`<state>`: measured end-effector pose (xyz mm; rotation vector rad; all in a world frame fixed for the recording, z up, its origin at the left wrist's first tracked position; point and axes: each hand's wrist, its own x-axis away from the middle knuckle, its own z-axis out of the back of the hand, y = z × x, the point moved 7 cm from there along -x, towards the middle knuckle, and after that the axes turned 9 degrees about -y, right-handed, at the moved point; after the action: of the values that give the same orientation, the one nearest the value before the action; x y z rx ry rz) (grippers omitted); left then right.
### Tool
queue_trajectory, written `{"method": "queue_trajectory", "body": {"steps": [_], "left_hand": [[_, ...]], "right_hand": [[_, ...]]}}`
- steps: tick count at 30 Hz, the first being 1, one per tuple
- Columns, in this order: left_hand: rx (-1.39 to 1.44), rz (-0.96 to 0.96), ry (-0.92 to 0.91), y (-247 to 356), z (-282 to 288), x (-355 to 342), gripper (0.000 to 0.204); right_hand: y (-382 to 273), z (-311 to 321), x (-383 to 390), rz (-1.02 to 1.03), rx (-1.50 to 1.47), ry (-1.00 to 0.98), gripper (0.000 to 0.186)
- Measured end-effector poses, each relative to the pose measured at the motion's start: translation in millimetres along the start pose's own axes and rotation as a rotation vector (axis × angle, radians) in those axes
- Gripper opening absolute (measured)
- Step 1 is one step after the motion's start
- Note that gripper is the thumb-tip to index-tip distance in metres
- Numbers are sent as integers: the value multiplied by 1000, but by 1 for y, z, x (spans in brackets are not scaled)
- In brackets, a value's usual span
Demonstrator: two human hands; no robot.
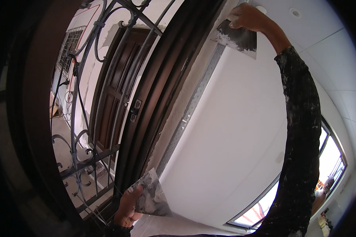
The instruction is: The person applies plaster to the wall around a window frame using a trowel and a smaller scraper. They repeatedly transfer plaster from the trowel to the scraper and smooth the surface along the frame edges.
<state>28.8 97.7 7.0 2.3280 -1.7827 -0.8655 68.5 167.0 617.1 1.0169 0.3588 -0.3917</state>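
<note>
My right hand (249, 19) is raised high against the wall edge by the window frame, its fingers closed on a wide putty knife (241, 39) smeared with pale filler. The blade lies close to the top of a perforated metal corner bead (199, 93), which runs down the wall edge beside a strip of grey plaster (180, 106). Low down, my left hand (128, 205) grips a second putty knife (152, 195), its broad blade coated with white and grey filler. That blade is near the lower end of the bead. The handles of both knives are mostly hidden by my hands.
A dark brown frame (154, 87) with a latch stands left of the plaster strip, with a scrolled iron grille (77, 118) further left. Beyond it is a brown door (118, 83). A white wall (229, 118) stretches right; another person (322, 193) is near the far-right window.
</note>
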Motion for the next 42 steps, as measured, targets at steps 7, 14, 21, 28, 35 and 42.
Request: {"method": "queue_trajectory", "body": {"steps": [7,14,21,28,35,42], "left_hand": [[-4,-35,-29,3,-2,2,52],[49,-31,-19,-2,0,3,44],[38,-45,9,-11,8,3,46],[8,5,-8,-22,10,1,56],[29,143,101,-71,-3,-2,51],[-59,181,201,-124,37,11,62]], "right_hand": [[48,39,-9,-325,25,124,38],[79,65,-18,-275,17,208,32],[58,89,86,-337,-66,803,32],[-70,-107,222,-194,-1257,479,36],[-231,-289,340,-428,-2211,-372,31],[-296,-362,411,-495,-2654,-631,38]]}}
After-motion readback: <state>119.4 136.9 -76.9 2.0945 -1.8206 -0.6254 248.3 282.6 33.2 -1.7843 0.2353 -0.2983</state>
